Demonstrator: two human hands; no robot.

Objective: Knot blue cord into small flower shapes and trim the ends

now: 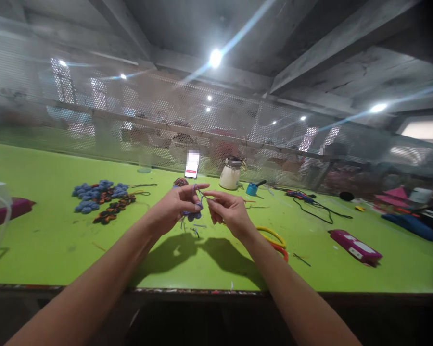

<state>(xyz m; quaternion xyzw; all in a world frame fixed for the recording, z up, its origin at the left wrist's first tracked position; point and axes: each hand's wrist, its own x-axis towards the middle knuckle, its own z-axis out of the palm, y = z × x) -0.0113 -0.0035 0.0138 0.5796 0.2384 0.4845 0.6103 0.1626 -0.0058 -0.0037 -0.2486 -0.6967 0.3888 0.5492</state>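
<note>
My left hand [176, 205] is closed on a small blue-purple crochet piece [194, 216], with a strand of matching yarn [195, 188] looped over its raised index finger. Loose yarn ends hang beneath the piece. Close by on the right, my right hand [229, 211] pinches a thin crochet hook [206, 196] whose tip points at the work; most of the hook is hidden in the fingers. Past the left hand sits a multicoloured yarn ball [181, 182], partly covered. Blue crocheted flowers [100, 190] and dark orange-black ones [110, 211] lie to the left.
On the green table [94, 259] are a lit phone [192, 165], a cream jar [231, 175], a small blue pot [251, 189], scissors with yellow and red handles [274, 236], and a magenta box [355, 247]. Dark cords [317, 206] lie at right. A perforated screen [216, 134] stands behind.
</note>
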